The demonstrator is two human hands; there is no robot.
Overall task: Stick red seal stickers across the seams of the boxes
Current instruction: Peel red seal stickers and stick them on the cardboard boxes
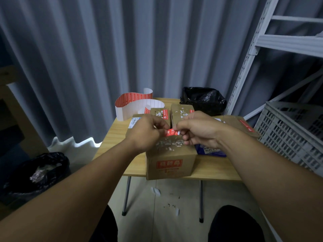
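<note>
A red seal sticker (172,132) is pinched at both ends, above the cardboard box (170,159) on the table (115,137). Left hand (146,132) and right hand (197,130) are raised, fingers curled tight on it.

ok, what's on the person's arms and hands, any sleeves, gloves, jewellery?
Nothing worn shows: left hand and right hand have no gloves, rings or watch; left forearm and right forearm are bare to the frame edge, no sleeve in view.

Left hand (146,132) and right hand (197,131) pinch opposite ends of one red seal sticker (172,132) above cardboard box (170,159) on wooden table (111,140).
</note>
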